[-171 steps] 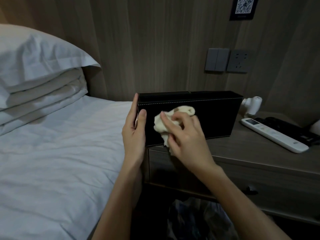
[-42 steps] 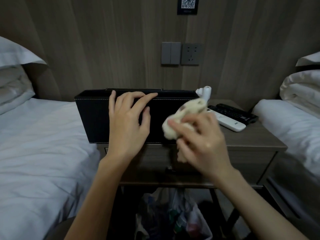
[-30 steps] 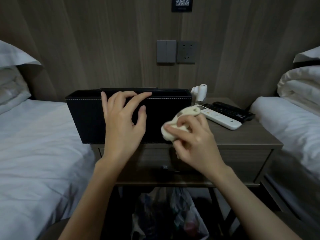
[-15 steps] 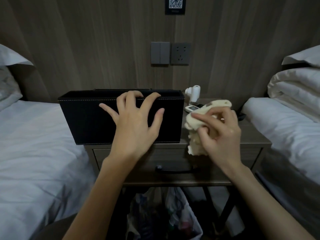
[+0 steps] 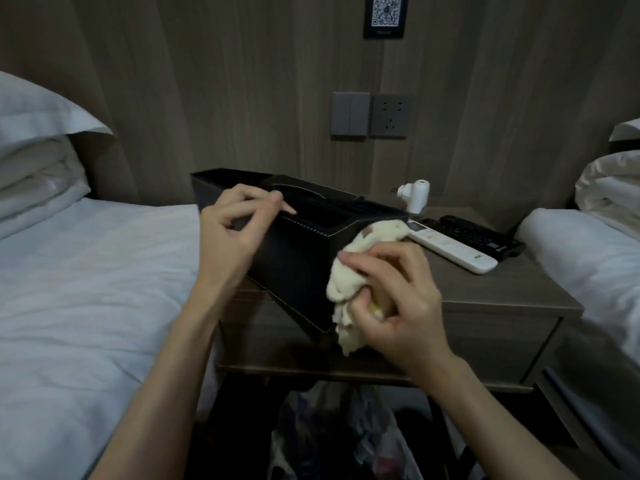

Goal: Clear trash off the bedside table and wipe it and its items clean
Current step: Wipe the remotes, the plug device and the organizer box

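A long black organiser box (image 5: 298, 268) stands on the wooden bedside table (image 5: 502, 289), turned so one end points toward me. My left hand (image 5: 235, 233) grips its long near side and top rim. My right hand (image 5: 394, 299) is closed around a crumpled cream cloth (image 5: 356, 268), pressing it against the box's near end face. A white remote (image 5: 453, 251) and a black remote (image 5: 485, 237) lie on the table's right half, with a small white device (image 5: 417, 195) behind them.
White beds flank the table, the left bed (image 5: 86, 289) and the right bed (image 5: 595, 258) close to its edges. A plastic trash bag (image 5: 346, 438) sits on the floor under the table. Wall switches and a socket (image 5: 372, 114) are above the table.
The box has swung from lying broadside to me to pointing end-on. My left hand shifted to its side and rim. The cloth in my right hand went from beside the box onto its end face.
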`<action>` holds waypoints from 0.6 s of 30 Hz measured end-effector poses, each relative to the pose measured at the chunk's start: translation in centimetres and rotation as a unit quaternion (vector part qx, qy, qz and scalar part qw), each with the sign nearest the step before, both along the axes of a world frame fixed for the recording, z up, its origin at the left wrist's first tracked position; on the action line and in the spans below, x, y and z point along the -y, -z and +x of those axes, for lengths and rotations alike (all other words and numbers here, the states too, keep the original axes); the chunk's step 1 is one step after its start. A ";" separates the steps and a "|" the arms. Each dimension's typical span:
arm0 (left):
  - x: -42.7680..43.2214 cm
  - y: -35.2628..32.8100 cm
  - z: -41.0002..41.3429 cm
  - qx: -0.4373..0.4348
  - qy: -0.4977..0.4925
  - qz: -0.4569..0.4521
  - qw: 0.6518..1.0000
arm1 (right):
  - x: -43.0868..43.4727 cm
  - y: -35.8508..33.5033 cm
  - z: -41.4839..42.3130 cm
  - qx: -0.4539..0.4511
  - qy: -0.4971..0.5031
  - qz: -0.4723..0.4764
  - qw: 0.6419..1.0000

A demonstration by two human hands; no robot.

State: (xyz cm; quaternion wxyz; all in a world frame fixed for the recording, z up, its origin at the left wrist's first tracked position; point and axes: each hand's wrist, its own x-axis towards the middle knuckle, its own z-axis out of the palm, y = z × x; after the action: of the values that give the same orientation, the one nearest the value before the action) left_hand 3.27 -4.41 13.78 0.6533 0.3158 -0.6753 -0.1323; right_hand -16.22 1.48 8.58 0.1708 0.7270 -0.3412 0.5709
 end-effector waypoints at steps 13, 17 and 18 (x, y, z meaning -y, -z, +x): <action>0.8 0.2 1.4 -0.052 0.116 0.126 0.984 | 0.4 -0.3 4.8 -0.030 0.003 -0.025 0.999; -1.3 0.6 1.1 -0.082 0.111 0.156 0.978 | 0.9 -0.6 5.5 -0.032 -0.027 0.044 0.998; -1.6 0.7 1.1 -0.085 0.108 0.162 0.977 | 0.9 -0.7 5.6 -0.031 -0.042 0.060 0.997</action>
State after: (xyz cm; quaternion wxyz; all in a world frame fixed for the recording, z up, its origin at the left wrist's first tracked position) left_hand 4.34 -2.81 13.11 0.6298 0.3302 -0.6173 -0.3364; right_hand -10.66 0.58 9.29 0.1135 0.7669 -0.3386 0.5333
